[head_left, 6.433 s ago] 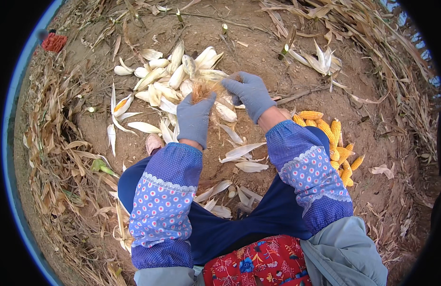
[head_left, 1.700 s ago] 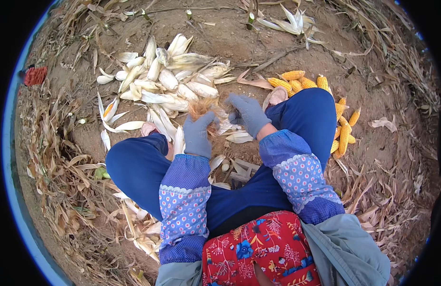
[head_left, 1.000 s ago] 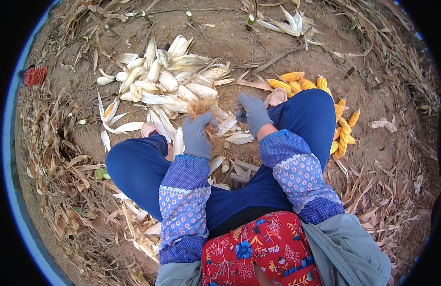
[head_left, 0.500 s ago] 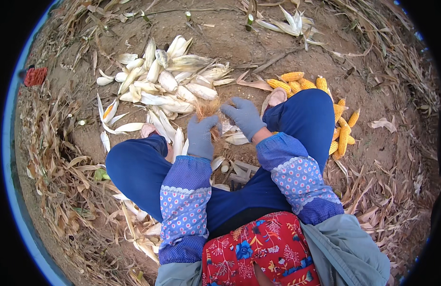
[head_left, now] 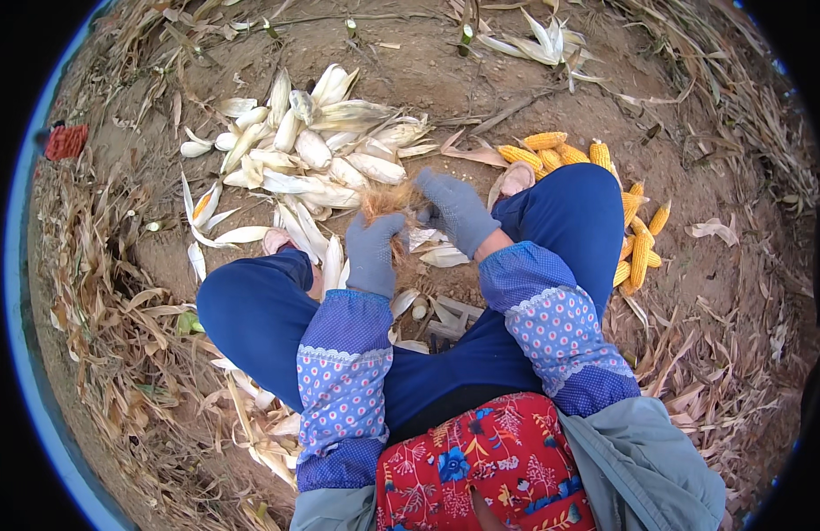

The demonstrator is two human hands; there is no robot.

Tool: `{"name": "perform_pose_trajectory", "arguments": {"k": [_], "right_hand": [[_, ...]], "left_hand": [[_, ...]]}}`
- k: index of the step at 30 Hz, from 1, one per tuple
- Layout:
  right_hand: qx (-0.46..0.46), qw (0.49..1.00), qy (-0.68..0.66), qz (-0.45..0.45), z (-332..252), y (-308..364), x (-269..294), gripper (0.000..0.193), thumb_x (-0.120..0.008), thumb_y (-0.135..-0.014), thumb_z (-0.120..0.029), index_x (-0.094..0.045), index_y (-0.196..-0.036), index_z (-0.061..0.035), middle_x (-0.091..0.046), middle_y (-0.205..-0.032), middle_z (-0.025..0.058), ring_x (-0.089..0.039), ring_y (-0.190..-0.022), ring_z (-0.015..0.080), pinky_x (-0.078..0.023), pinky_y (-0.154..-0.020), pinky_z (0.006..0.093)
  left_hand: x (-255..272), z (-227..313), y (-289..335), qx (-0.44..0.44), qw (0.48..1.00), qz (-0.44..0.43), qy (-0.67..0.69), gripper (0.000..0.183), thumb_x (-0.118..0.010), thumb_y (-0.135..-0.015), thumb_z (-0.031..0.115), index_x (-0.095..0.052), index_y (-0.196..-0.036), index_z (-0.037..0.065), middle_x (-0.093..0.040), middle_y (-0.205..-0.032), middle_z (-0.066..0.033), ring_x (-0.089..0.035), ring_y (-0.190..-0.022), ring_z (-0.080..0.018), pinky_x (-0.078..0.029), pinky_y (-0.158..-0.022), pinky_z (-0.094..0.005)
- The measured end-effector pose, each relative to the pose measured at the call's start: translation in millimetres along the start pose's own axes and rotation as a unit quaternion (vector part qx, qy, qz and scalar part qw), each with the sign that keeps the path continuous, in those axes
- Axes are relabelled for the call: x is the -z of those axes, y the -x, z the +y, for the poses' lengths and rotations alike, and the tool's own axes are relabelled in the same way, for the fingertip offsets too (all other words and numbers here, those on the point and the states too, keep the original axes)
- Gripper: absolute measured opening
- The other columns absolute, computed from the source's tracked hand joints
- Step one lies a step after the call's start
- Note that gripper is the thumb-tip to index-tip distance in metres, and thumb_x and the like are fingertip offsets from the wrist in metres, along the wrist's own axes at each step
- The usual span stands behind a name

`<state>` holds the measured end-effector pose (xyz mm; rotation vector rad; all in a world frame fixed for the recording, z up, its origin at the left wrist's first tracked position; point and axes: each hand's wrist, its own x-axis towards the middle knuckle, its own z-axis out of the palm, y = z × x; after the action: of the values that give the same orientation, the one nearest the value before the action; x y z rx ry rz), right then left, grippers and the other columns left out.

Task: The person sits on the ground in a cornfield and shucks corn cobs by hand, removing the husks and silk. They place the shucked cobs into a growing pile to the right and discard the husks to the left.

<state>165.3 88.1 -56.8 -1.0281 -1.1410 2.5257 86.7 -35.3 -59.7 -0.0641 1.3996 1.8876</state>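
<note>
While our left hand (head_left: 371,257) clutched the brown corn silk (head_left: 384,202), which fluffed out past its far edge, our right hand (head_left: 456,212) curled in beside it, back up, grip honestly too hidden to tell; husk-covered ears (head_left: 313,151) lay beyond.

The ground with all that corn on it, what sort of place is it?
Probably a harvested corn field: stumps of cut stalks stand in the brown soil, dry leaves lie heaped at the sides, and yellow cobs are piled there.

Corn silk (head_left: 385,202), brown (quite frizzy), in left grip (head_left: 372,255)
</note>
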Motion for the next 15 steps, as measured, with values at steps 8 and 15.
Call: {"name": "perform_pose_trajectory", "arguments": {"k": [8, 15], "right_hand": [[0.064, 0.991, 0.113, -0.030, 6.6, -5.1, 4.5, 0.025, -0.067, -0.079, -0.021, -0.059, -0.094, -0.0020, -0.058, -0.074, 0.0023, -0.053, -0.057, 0.0078, -0.043, -0.052, 0.0210], [0.092, 0.982, 0.166, -0.001, 4.1, -0.5, -0.4, 0.020, -0.065, -0.080, -0.020, -0.060, -0.089, -0.0027, -0.057, -0.069, 0.0008, -0.051, -0.054, 0.0065, -0.040, -0.049, 0.0202]], "left_hand": [[-4.6, 6.1, 6.2, 0.003, 0.999, -0.025, -0.043, 0.019, -0.063, -0.081, 0.014, -0.056, -0.093, 0.001, -0.054, -0.059, -0.0026, -0.050, -0.045, -0.0118, -0.041, -0.039, -0.0235], [-5.9, 1.1, 6.6, -0.025, 0.996, 0.048, -0.065, 0.019, -0.065, -0.080, 0.013, -0.056, -0.094, 0.002, -0.054, -0.060, -0.0014, -0.049, -0.045, -0.0098, -0.038, -0.038, -0.0228]]}}
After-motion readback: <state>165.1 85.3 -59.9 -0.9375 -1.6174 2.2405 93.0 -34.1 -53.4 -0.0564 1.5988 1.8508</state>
